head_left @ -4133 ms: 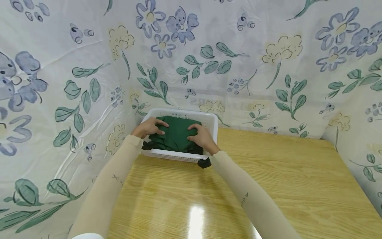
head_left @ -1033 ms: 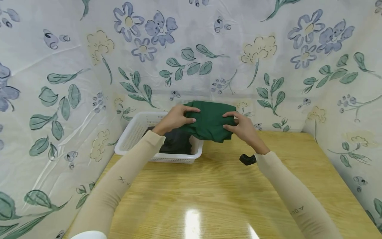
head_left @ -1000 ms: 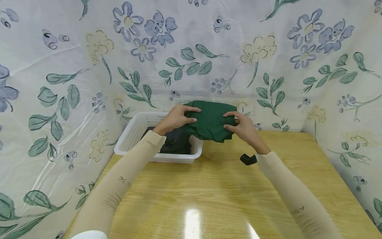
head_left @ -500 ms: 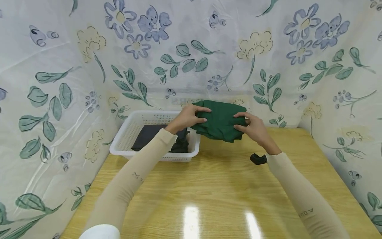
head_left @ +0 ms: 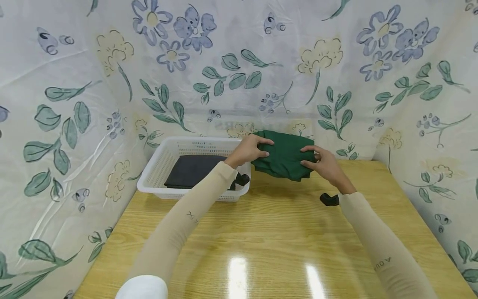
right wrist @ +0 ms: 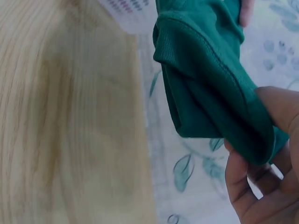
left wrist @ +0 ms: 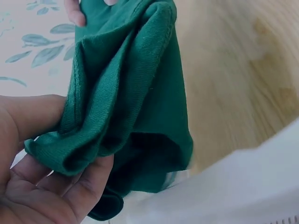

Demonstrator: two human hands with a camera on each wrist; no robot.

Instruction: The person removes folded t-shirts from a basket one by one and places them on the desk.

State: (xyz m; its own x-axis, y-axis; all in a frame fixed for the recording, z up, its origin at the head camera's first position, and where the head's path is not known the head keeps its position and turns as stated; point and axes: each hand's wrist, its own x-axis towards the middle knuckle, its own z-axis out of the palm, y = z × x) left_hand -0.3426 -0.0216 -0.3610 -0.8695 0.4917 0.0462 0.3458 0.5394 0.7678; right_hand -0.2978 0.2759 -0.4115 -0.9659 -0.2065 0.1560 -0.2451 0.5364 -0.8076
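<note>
A folded green garment (head_left: 285, 155) hangs in the air just right of the white basket, held by both hands. My left hand (head_left: 249, 150) pinches its left end; in the left wrist view the thumb lies on one side of the layers and the fingers (left wrist: 91, 186) curl under the other. Its right end is pinched by my right hand (head_left: 324, 164), with the fingers (right wrist: 238, 179) beneath the fold and the thumb on top. The folded edges, with a line of stitching, face the left wrist camera.
The white slotted basket (head_left: 149, 182) stands at the back left of the wooden table (head_left: 276, 245), with folded black cloth (head_left: 194, 168) inside. My left forearm crosses over its front right part. A flower-patterned sheet (head_left: 276, 95) encloses the back and sides.
Both hands have lifted the green garment out of the basket and carried it right, which uncovers the black cloth. In the last half second it has moved slightly further right and lower.
</note>
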